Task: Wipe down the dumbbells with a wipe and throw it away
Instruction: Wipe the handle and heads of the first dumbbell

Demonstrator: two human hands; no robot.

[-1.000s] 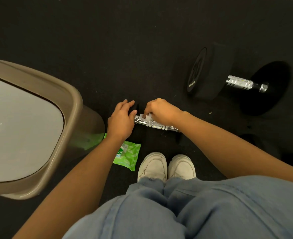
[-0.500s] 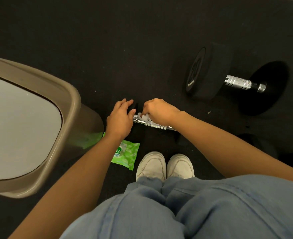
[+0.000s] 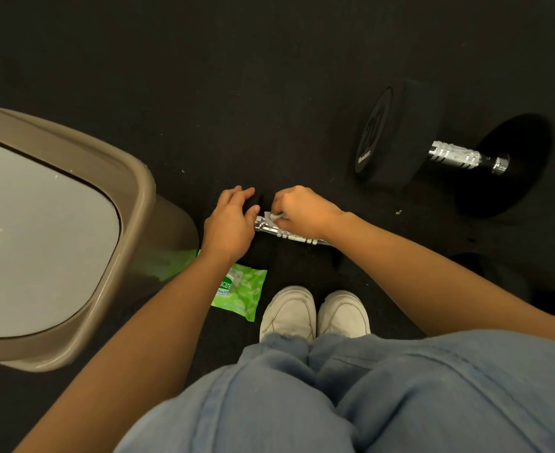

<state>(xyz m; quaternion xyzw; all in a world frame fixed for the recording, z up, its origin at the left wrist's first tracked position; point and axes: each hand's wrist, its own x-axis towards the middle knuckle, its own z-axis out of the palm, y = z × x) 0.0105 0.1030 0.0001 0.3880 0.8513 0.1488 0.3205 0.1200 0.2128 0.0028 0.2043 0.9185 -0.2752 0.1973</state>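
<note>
The black heads of the near dumbbell (image 3: 290,236) can hardly be told from the dark floor (image 3: 236,76). Only its chrome handle is plainly seen, running roughly from nine to three o'clock just ahead of the white shoes (image 3: 289,313), and its right end is covered by the right forearm. Of the wipe (image 3: 274,217) only a small white crumpled corner is shown, the rest being hidden under the fingers. The green pack of wipes (image 3: 245,289) is partly covered by the left wrist, so its label is cut short. The tan trash bin (image 3: 138,204) is cut off by the frame's edge at nine o'clock. The far dumbbell (image 3: 397,135) lies well apart, at two o'clock from the hands. Its farther head is lost in shadow and the marking on the nearer head is faint.

The left hand (image 3: 230,223) is laid palm down over the left end of the near dumbbell, fingers loosely bent and pointed to twelve o'clock, thumb reaching toward the handle; it is not clenched. The right hand (image 3: 305,209) is curled, knuckles up, and the wipe is pinched in its fingertips and pressed on the handle's left end, just beside the left thumb. Both forearms are stretched out over blue jeans (image 3: 400,387) at six o'clock
</note>
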